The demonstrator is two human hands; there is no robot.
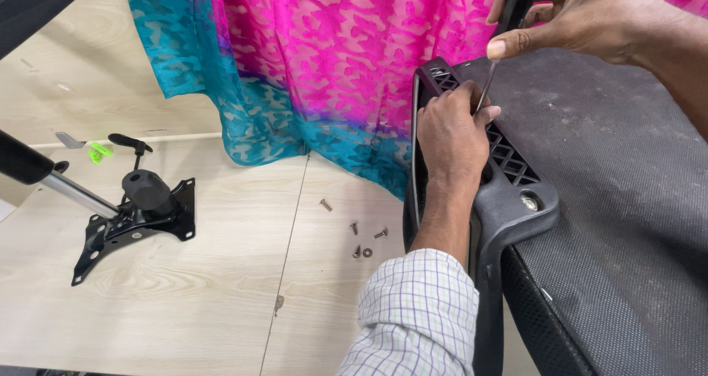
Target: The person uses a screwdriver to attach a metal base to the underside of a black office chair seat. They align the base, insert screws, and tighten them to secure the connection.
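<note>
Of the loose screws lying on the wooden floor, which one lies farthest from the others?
The screw nearest the blue cloth edge. It lies alone, up and to the left, while the other screws cluster together lower down.

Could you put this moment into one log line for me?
left hand: steadies black chair frame | right hand: holds screwdriver tip to frame | loose screws: on floor

**No packages, labels, signs or screens**

Nothing of the kind shows in the head view: no box, bag or wrapper, no sticker or tag, no sign and no screen. The nearest candidate is a small bright green scrap [98, 152] lying on the pale wooden floor [221, 287] at the left, but it is too small and blurred to tell whether it is a tag, a wrapper or just a bit of plastic.
</note>
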